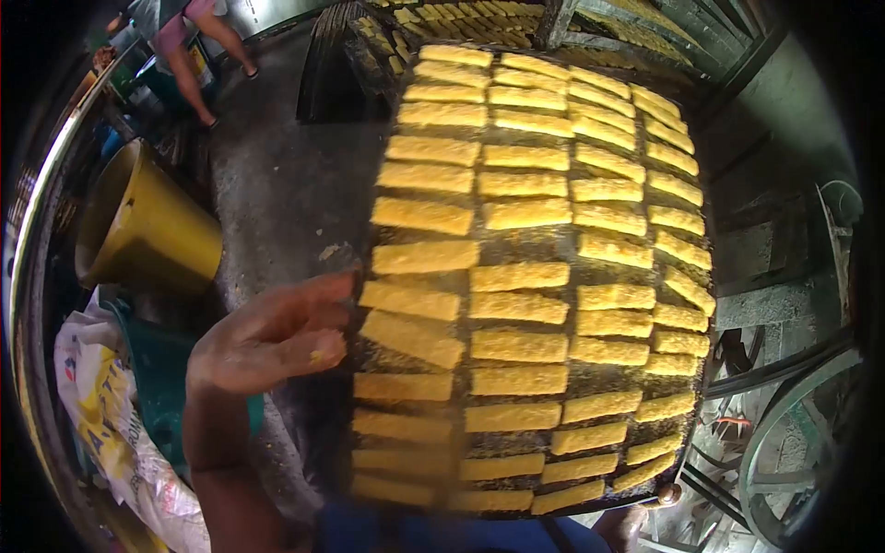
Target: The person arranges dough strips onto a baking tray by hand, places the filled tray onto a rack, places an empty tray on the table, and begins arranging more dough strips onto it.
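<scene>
A dark tray [521, 249] carries many yellow, breaded-looking strips [525, 212] in four uneven columns. My left hand [272, 341] is beside the tray's left edge, its fingers curved and apart from the thumb, with a yellow crumb on the thumb. Nothing shows between those fingers; whether the fingertips touch the edge is unclear. At the lower right corner, my right hand [631, 521] grips the tray, its thumb over the rim and its other fingers hidden underneath. The strips at the lower left look blurred.
On the left stand a yellow bucket [171, 230] and a printed plastic sack [120, 424] beside a green container. More loaded trays [461, 23] are at the back. A person [189, 55] stands at the upper left. A metal wheel [784, 452] is at the lower right.
</scene>
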`<state>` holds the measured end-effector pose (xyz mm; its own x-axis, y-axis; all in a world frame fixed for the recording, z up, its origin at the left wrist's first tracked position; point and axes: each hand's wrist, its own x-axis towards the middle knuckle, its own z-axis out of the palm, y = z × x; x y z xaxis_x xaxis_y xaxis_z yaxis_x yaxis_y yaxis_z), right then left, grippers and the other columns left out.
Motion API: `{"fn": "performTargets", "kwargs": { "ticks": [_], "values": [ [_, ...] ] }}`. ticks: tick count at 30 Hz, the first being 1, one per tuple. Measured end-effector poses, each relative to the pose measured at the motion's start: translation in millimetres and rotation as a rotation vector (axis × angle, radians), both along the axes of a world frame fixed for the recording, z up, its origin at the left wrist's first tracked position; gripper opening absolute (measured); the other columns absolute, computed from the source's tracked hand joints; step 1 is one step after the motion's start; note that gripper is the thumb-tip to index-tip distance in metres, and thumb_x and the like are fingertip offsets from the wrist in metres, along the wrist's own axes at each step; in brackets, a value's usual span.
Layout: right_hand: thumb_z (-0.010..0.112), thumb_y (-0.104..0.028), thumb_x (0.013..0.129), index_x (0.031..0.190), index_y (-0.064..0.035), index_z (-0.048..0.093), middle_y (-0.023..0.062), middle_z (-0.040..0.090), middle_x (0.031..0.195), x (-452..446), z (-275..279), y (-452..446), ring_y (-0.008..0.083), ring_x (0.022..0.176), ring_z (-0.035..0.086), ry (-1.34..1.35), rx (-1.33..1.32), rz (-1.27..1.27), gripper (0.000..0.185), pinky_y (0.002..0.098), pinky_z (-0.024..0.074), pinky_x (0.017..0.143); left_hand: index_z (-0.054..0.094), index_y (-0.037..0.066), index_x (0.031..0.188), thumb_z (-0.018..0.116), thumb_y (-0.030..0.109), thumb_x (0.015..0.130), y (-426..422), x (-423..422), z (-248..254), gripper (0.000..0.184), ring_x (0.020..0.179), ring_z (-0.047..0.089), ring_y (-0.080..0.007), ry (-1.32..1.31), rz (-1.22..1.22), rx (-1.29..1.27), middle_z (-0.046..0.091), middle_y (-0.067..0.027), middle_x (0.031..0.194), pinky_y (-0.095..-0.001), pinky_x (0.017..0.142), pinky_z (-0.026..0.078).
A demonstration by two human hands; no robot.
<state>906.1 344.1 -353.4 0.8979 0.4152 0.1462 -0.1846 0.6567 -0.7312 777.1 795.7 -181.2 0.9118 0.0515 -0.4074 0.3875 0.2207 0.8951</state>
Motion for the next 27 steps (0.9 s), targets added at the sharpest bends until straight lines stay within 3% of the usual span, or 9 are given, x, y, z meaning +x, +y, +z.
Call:
{"fn": "performTargets", "kwargs": {
  "ticks": [2,4,9,13,15,16,18,23,27],
  "values": [
    [0.075,-0.028,0.074,0.148,0.0062,0.020,0.0232,0.041,0.146,4.4,3.6,6.1,0.0317,0.133,0.044,0.023,-0.014,0.081,0.098,0.0457,0.0355,0.111,0.034,-0.008,0.144,0.062,0.016,0.094,-11.9,-21.4,5.8,0.062,0.074,0.046,-0.0074,-0.021,0.002,0.022,0.060,-0.0052,0.100,-0.0238,0.062,0.038],
    [0.076,-0.029,0.073,0.149,0.0058,0.019,0.0228,0.040,0.146,8.4,10.5,17.4,0.0313,0.133,0.044,0.051,-0.039,0.163,0.101,0.0450,0.0357,0.111,0.036,-0.008,0.144,0.065,0.021,0.093,-10.0,-44.7,-5.5,0.065,0.074,0.046,-0.0073,-0.175,0.106,0.204,0.061,-0.0071,0.103,-0.0246,0.061,0.038],
    [0.080,-0.031,0.070,0.151,0.0046,0.015,0.0220,0.040,0.146,21.3,35.7,58.3,0.0304,0.133,0.044,0.180,-0.145,0.382,0.109,0.0433,0.0360,0.111,0.036,-0.009,0.143,0.072,0.034,0.088,-6.7,-78.9,-11.0,0.079,0.094,0.057,-0.0140,-0.136,0.341,0.374,0.062,-0.0120,0.115,-0.0273,0.079,0.045],
    [0.082,-0.033,0.068,0.152,0.0036,0.012,0.0213,0.039,0.146,25.7,47.4,110.0,0.0296,0.133,0.044,0.330,-0.246,0.572,0.115,0.0419,0.0363,0.111,0.043,-0.008,0.140,0.059,0.043,0.095,-8.0,-80.0,-19.2,0.069,0.107,0.058,-0.0190,-0.097,0.680,0.518,0.061,-0.0116,0.124,-0.0333,0.093,0.045],
    [0.074,-0.011,0.077,0.155,-0.0050,0.010,0.0161,0.036,0.151,24.2,-1.8,144.7,0.0273,0.136,0.041,0.142,0.189,0.808,0.101,0.0429,0.0321,0.113,0.049,-0.005,0.137,0.048,0.045,0.101,-2.0,-79.8,-20.0,0.061,0.109,0.058,-0.0193,-0.078,0.798,0.626,0.061,-0.0102,0.125,-0.0346,0.095,0.045],
    [0.074,-0.011,0.077,0.155,-0.0050,0.010,0.0161,0.036,0.151,23.1,2.1,159.4,0.0273,0.136,0.041,0.140,0.195,0.807,0.101,0.0429,0.0321,0.113,0.052,-0.004,0.134,0.043,0.045,0.103,3.2,-77.6,-18.6,0.058,0.110,0.058,-0.0193,-0.023,0.828,0.734,0.062,-0.0097,0.124,-0.0345,0.095,0.045],
    [0.069,-0.006,0.082,0.155,-0.0062,0.011,0.0147,0.036,0.151,24.3,10.2,185.3,0.0263,0.136,0.040,-0.129,0.147,0.824,0.094,0.0412,0.0328,0.113,0.057,-0.002,0.128,0.040,0.044,0.104,11.5,-66.7,-12.8,0.054,0.107,0.060,-0.0175,0.018,0.936,0.438,0.064,-0.0086,0.119,-0.0324,0.095,0.044],
    [0.068,-0.012,0.088,0.155,-0.0028,-0.005,0.0147,0.027,0.154,-0.6,-4.9,258.3,0.0224,0.140,0.029,-0.030,0.079,0.944,0.099,0.0391,0.0221,0.117,0.061,-0.001,0.121,0.042,0.042,0.104,113.7,-74.9,-13.2,0.050,0.098,0.062,-0.0143,0.076,0.885,0.861,0.066,-0.0069,0.113,-0.0302,0.090,0.047],
    [0.068,-0.015,0.088,0.153,-0.0003,-0.008,0.0174,0.029,0.152,-31.7,-8.3,298.0,0.0251,0.139,0.030,-0.261,0.045,0.794,0.101,0.0399,0.0229,0.116,0.064,-0.001,0.117,0.047,0.038,0.102,150.9,-43.2,4.8,0.045,0.096,0.063,-0.0145,0.056,0.813,0.648,0.067,-0.0076,0.111,-0.0288,0.088,0.049]
  ]
}}
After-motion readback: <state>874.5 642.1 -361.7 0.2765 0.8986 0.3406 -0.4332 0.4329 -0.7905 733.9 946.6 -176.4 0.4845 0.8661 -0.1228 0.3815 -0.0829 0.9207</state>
